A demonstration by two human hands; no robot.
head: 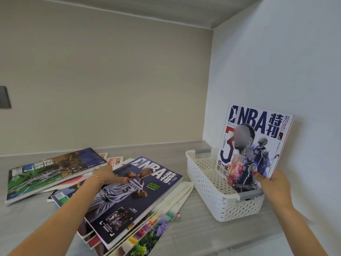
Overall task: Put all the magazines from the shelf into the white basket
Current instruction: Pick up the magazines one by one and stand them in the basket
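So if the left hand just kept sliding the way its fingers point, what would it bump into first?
Probably the white basket. The left hand lies on the dark NBA magazine, fingers pointing right across its cover; past that edge looks like bare shelf, though depth is unclear.

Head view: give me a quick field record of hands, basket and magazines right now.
right hand: grips white NBA magazine by its lower corner, upright in the white basket
left hand: rests on dark NBA magazine, top of the pile
basket contents: only that one magazine visible
shelf: several magazines still loose, including green-cover magazine
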